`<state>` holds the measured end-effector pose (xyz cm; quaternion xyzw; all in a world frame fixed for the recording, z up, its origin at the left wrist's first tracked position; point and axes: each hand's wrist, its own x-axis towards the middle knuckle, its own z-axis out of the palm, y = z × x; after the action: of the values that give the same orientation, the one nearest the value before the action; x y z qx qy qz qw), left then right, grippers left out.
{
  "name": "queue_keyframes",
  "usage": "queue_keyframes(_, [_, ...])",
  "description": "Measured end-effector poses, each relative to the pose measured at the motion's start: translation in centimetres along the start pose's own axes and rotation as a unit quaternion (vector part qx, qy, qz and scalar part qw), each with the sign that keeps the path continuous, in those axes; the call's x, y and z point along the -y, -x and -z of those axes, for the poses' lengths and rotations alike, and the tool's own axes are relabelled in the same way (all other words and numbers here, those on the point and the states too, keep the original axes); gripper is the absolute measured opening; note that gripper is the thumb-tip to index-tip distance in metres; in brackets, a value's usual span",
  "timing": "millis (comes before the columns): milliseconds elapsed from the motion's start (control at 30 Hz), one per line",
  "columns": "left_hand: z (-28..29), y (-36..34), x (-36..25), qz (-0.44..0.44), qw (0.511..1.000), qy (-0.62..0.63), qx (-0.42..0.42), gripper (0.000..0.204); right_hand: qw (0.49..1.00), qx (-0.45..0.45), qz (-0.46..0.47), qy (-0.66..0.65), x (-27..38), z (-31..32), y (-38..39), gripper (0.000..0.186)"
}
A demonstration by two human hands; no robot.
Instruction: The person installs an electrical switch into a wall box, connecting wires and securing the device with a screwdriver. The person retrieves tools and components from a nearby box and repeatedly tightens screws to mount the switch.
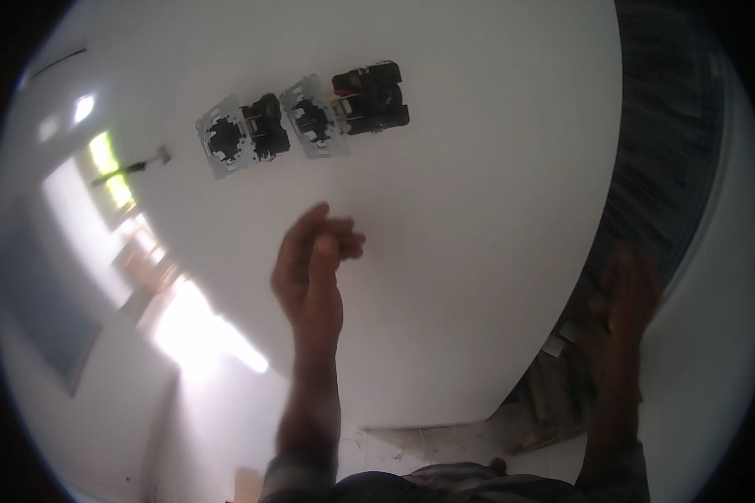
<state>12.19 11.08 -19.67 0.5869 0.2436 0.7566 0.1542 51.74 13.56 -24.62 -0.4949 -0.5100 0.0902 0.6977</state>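
Two electrical socket or switch inserts sit side by side on the broad white surface (478, 210). The left insert (242, 132) has a grey metal mounting frame and a black body. To its right, the other insert (369, 101) shows a similar frame and a larger black block, with a bit of red near its middle. Below them, my left hand (309, 264) is raised with loosely bent fingers, touching neither; no object shows in it. My right hand (633, 289) is far to the right, in front of the dark panel; its fingers look stretched out but are blurred.
A tall dark ribbed panel (663, 126) curves along the right side. Wooden pieces (545, 394) lie low at the right, under the panel. Bright light (193, 327) falls at the left, beside a thin dark handle-like object (134, 168).
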Motion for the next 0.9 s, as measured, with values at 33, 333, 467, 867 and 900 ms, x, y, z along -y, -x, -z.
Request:
queue_keyframes(33, [-0.2,-1.3,-0.9,0.007,1.000,0.017,-0.009,0.043,0.998,0.040,0.024,-0.053,5.1,-2.4,0.2,0.020])
queue_keyframes(333, [-1.3,-6.0,-3.1,0.105,0.967,0.212,-0.092,0.055,0.905,0.293,0.298,-0.074,24.1,-15.7,-2.8,0.036])
queue_keyframes(467, [-1.2,-6.4,-2.6,0.091,0.970,0.196,-0.110,0.057,0.900,0.343,0.268,0.001,27.6,-17.5,-3.0,0.036])
queue_keyframes(867, [-3.3,-7.1,-2.1,0.052,0.968,0.220,-0.106,0.039,0.852,0.384,0.345,0.081,29.3,-18.4,-5.7,0.031])
queue_keyframes(900, [-3.6,-7.1,-2.2,0.047,0.970,0.211,-0.113,0.038,0.847,0.395,0.342,0.095,29.4,-18.4,-5.8,0.030])
